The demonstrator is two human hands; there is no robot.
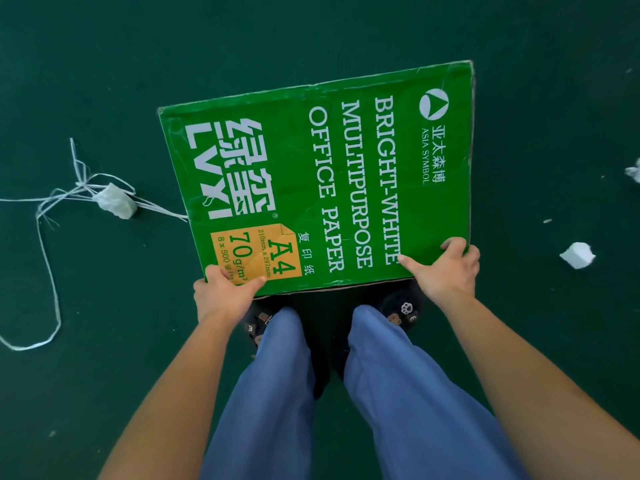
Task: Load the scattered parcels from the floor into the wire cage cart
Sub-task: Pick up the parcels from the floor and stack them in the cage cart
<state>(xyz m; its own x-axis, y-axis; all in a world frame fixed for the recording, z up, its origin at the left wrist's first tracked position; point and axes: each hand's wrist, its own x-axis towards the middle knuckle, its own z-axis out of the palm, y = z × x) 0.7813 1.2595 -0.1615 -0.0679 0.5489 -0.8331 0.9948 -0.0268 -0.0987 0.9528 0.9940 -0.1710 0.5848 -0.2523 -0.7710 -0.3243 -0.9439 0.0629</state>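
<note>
Blue trouser legs (pixel 398 393) are seen nearest, straight down the middle, with dark shoes (pixel 403 308) decorated with small charms planted on the dark green floor (pixel 104 64). Two bare forearms are stretched forward on either side of the legs. The green paper box (pixel 322 181) is gripped at its near edge, just ahead of the shoes. Its near left corner is held by the left hand (pixel 221 294), the thumb laid across the orange A4 label (pixel 256 252) on the top face and the fingers (pixel 216 273) curled over the side edge. Its near right corner is held by the right hand (pixel 446 268), the thumb stretched along the top face, the fingers wrapped round the right edge. Whether the box is resting on the floor or lifted clear cannot be told. White lettering is read on it: "BRIGHT-WHITE MULTIPURPOSE OFFICE PAPER".

Off to the left, a small crumpled white wrap (pixel 116 202) is lying among tangled white string (pixel 48 258), one strand running toward the box. To the right, a crumpled white scrap (pixel 577 255) is spotted on the floor, and another scrap (pixel 634 172) is cut off by the right frame edge.
</note>
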